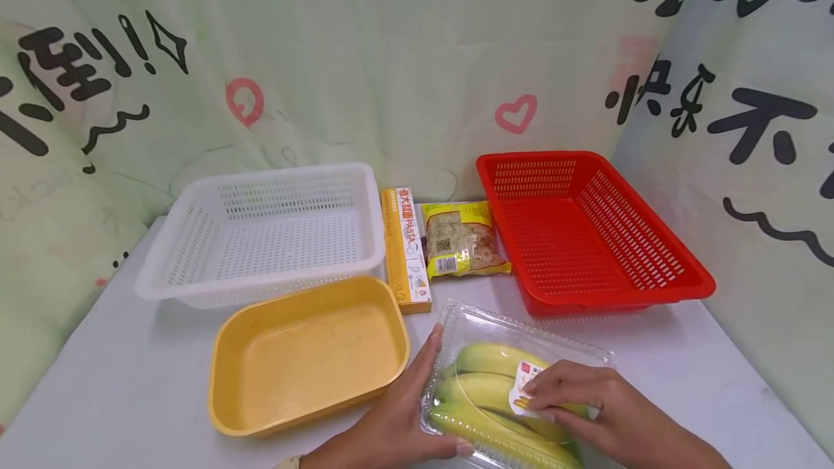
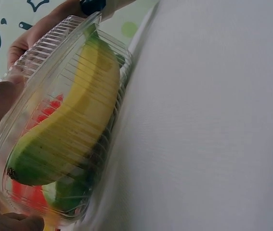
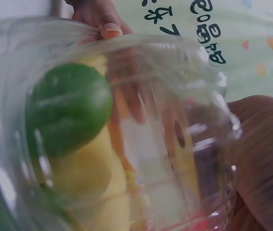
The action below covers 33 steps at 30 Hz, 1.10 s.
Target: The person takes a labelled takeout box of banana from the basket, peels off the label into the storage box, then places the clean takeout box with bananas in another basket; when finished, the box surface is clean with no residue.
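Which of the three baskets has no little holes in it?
The yellow tub, in front of the white basket. Its walls and floor are solid, while the white basket and the red basket are full of holes.

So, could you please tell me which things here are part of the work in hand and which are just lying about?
In hand:
left hand
right hand
clear banana box

Lying about:
yellow tub
white basket
red basket
pasta box
snack packet
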Each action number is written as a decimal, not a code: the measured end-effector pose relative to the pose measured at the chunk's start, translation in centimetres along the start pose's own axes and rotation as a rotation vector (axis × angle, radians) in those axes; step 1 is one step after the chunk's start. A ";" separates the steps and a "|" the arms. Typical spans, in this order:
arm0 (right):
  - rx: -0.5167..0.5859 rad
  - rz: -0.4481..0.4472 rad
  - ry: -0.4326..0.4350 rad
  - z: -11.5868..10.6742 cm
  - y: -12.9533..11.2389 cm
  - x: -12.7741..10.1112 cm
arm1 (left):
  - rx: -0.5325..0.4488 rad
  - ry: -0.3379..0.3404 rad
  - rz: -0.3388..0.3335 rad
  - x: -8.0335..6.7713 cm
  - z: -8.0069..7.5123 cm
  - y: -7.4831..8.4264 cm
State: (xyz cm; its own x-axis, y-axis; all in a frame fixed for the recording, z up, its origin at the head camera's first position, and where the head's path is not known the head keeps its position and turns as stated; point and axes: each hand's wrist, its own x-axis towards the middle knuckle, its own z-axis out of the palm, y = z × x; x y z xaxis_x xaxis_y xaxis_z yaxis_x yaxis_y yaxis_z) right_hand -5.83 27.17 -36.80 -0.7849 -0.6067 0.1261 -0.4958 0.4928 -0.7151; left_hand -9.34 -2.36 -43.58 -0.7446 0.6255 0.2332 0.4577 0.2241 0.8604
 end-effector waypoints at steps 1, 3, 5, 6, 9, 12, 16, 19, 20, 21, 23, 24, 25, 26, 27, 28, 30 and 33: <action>0.001 0.018 0.000 0.0 0.0 0.0 | -0.003 -0.001 -0.001 0.0 0.0 0.0; 0.001 0.048 -0.011 -0.1 -0.2 0.0 | 0.007 0.001 0.010 0.1 0.0 0.0; -0.032 0.062 -0.009 -0.2 -0.4 0.0 | 0.004 -0.002 0.011 0.1 -0.1 0.1; -0.045 0.078 -0.014 -0.3 -0.5 0.0 | 0.001 -0.004 0.009 0.1 -0.1 0.1; -0.100 0.134 -0.021 -0.5 -0.9 0.2 | 0.006 -0.005 0.010 0.0 -0.1 0.1; -0.127 0.214 -0.046 -0.5 -1.5 0.4 | 0.023 0.001 0.022 0.0 -0.1 0.0; -0.120 0.297 -0.091 -0.4 -1.9 0.7 | 0.016 0.002 0.021 0.0 -0.1 -0.1; -0.089 0.337 -0.110 -0.3 -1.9 0.9 | 0.002 0.001 0.014 0.0 -0.1 -0.1; -0.077 0.354 -0.110 -0.3 -1.9 1.0 | -0.005 0.001 0.010 0.0 -0.1 -0.1; -0.067 0.364 -0.108 -0.3 -1.9 1.0 | -0.003 0.003 0.012 0.0 -0.1 -0.1; -0.051 0.374 -0.105 -0.2 -1.8 1.0 | -0.005 0.003 0.011 -0.1 -0.1 -0.1; -0.041 0.384 -0.102 -0.2 -1.9 1.1 | -0.008 0.002 0.008 -0.1 -0.1 -0.1; -0.039 0.387 -0.099 -0.1 -1.9 1.1 | -0.006 0.002 0.009 -0.1 -0.2 -0.1; -0.035 0.393 -0.094 0.1 -1.9 1.1 | -0.009 0.002 0.008 -0.1 -0.2 -0.1; -0.045 0.383 -0.088 0.2 -1.9 1.1 | -0.008 0.001 0.007 -0.1 -0.2 -0.1; -0.061 0.369 -0.081 0.3 -2.0 1.1 | -0.006 0.000 0.011 -0.1 -0.3 -0.1; -0.106 0.351 -0.060 0.6 -2.1 1.2 | -0.005 -0.002 0.010 -0.1 -0.3 -0.1; -0.162 0.345 -0.034 0.9 -2.4 1.0 | -0.011 -0.008 0.003 -0.1 -0.3 -0.1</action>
State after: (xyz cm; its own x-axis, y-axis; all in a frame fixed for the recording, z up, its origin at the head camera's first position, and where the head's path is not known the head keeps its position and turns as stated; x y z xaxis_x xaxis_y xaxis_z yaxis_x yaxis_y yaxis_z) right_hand -5.09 24.85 -35.56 -0.9045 -0.4068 -0.1281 -0.2590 0.7625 -0.5929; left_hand -9.41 -2.63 -43.54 -0.7391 0.6321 0.2326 0.4551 0.2141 0.8643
